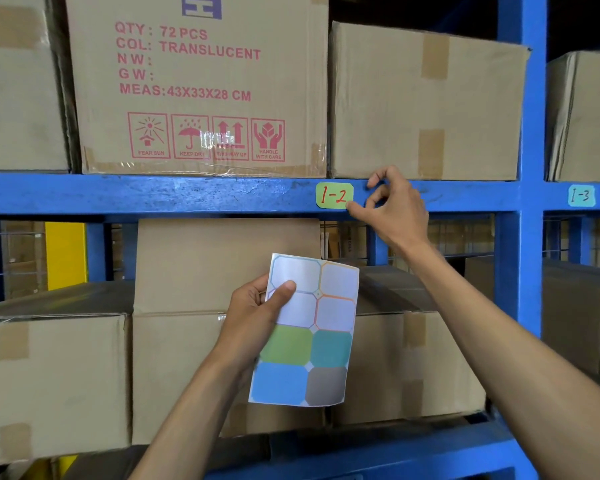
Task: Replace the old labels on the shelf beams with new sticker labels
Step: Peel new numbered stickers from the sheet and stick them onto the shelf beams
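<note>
On one beam (187,194), two labels (334,195); four unused stickers (302,365).

- A printed cardboard box (194,84) stood on the upper shelf, left of centre, with pink lettering reading "QTY: 72 PCS" and "COL: TRANSLUCENT" above four handling symbols.
- A plain taped box (426,105) sat just beside it on the right.
- Another box (18,88) stood at the far left, and one more (584,116) at the far right, past the blue upright post (530,150).
- On the lower shelf, a tall box (201,265) stood in the middle, with a low box (52,375) to its left.
- A yellow post (66,254) showed behind, on the left.
</note>
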The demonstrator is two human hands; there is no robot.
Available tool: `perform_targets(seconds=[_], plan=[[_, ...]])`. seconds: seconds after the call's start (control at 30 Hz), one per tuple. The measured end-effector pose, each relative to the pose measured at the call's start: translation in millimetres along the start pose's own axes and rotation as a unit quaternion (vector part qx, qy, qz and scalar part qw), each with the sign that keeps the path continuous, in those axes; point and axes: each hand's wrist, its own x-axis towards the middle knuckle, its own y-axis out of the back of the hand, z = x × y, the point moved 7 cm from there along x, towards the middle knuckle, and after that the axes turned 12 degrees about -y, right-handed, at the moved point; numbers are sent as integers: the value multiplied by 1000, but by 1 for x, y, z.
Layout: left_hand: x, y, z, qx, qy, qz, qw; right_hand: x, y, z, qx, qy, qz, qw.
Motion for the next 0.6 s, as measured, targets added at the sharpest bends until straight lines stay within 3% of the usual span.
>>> perform_targets(seconds=[0.1, 0.33, 0.6], plan=[[-3, 1, -1, -4, 6, -1, 1000, -7, -5, -14, -62, 1, 39, 997], [-8, 14, -1, -8, 11, 2, 1000, -13, -17, -24, -29, -68, 88, 993], [-10, 27, -8, 4, 20, 5, 1000, -20, -20, -19, -51, -15, 97, 994]])
